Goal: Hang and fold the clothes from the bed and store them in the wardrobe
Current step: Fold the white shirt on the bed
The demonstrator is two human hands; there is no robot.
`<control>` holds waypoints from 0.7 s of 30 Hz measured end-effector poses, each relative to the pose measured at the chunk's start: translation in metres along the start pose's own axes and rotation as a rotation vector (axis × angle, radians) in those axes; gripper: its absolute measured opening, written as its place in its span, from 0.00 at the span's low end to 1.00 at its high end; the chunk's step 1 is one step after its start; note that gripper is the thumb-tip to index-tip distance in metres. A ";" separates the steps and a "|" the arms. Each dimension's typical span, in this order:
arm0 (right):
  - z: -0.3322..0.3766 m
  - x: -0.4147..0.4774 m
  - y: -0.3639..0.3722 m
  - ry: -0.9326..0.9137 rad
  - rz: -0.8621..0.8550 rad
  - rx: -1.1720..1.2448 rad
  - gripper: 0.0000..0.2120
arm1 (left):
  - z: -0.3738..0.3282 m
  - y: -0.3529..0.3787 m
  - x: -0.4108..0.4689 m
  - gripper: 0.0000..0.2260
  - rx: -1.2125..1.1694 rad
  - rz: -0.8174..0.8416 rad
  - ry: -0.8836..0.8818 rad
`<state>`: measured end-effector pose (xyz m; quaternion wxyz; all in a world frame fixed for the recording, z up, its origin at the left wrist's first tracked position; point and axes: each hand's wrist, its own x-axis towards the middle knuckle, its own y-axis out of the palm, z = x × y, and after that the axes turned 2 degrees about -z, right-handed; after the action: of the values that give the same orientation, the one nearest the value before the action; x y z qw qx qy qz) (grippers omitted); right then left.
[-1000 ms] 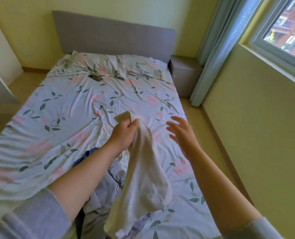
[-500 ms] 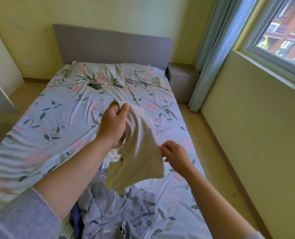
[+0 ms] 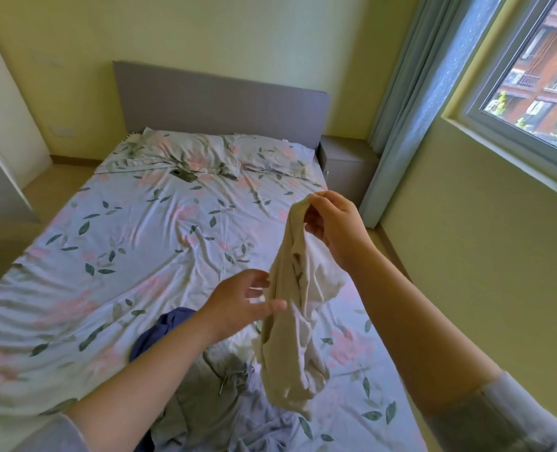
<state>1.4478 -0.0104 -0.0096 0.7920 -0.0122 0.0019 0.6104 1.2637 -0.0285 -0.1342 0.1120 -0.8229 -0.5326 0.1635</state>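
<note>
A cream garment (image 3: pixel 295 321) hangs in the air over the near right part of the bed (image 3: pixel 107 256). My right hand (image 3: pixel 334 228) pinches its top edge and holds it up. My left hand (image 3: pixel 241 303) is lower and to the left, fingers spread, its fingertips at the cloth's left side without gripping it. Below the hands lie a grey drawstring garment (image 3: pixel 212 409) and a dark blue garment (image 3: pixel 160 331), crumpled on the floral sheet.
Two floral pillows (image 3: pixel 205 154) lie against the grey headboard (image 3: pixel 221 102), with a dark phone (image 3: pixel 184 175) just below them. A grey bedside unit (image 3: pixel 349 164) and a blue curtain (image 3: pixel 410 102) stand to the right. A window (image 3: pixel 538 73) is set in the right wall.
The cream garment passed from my left hand to my right hand, which lifted it up and to the right. My left hand let go and dropped lower.
</note>
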 end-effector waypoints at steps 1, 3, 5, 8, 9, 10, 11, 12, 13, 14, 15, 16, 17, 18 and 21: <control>0.003 0.000 0.000 -0.004 0.005 0.000 0.09 | 0.002 0.006 -0.003 0.36 0.021 0.017 0.004; 0.009 0.001 -0.003 -0.024 0.014 0.014 0.09 | 0.001 0.017 -0.007 0.37 0.043 0.026 0.039; 0.017 0.002 -0.007 -0.043 0.025 0.082 0.09 | -0.004 0.027 -0.008 0.41 0.028 0.024 0.049; 0.027 0.004 -0.014 -0.067 0.036 0.216 0.11 | -0.015 0.038 -0.005 0.32 0.050 0.001 0.042; 0.030 0.005 -0.017 -0.077 0.032 0.241 0.11 | -0.018 0.042 -0.002 0.23 0.095 -0.026 0.048; 0.032 0.007 -0.020 -0.086 0.024 0.255 0.11 | -0.020 0.045 -0.001 0.13 0.153 -0.056 0.057; 0.033 0.008 -0.023 -0.094 0.011 0.261 0.12 | -0.023 0.048 -0.001 0.09 0.182 -0.079 0.076; 0.034 0.009 -0.027 -0.102 -0.005 0.269 0.12 | -0.025 0.049 -0.001 0.10 0.182 -0.094 0.096; 0.034 0.011 -0.032 -0.109 -0.026 0.277 0.12 | -0.027 0.050 -0.002 0.12 0.156 -0.112 0.117; 0.034 0.012 -0.037 -0.114 -0.051 0.282 0.12 | -0.032 0.048 -0.004 0.13 0.118 -0.131 0.129; 0.033 0.014 -0.042 -0.116 -0.079 0.273 0.11 | -0.037 0.045 -0.006 0.13 0.072 -0.156 0.150; 0.031 0.016 -0.047 -0.112 -0.103 0.253 0.10 | -0.043 0.040 -0.006 0.11 0.023 -0.166 0.157; 0.027 0.018 -0.051 -0.098 -0.118 0.222 0.09 | -0.051 0.033 -0.007 0.09 -0.027 -0.171 0.164; 0.022 0.019 -0.056 -0.075 -0.122 0.179 0.07 | -0.058 0.027 -0.007 0.12 -0.071 -0.173 0.178; 0.001 0.016 -0.068 0.008 -0.093 0.010 0.06 | -0.077 0.010 0.003 0.15 -0.092 -0.241 0.237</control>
<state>1.5182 -0.0119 -0.0074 0.8194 -0.0107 0.0078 0.5730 1.3026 -0.0302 -0.0675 0.1549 -0.7707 -0.6175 0.0261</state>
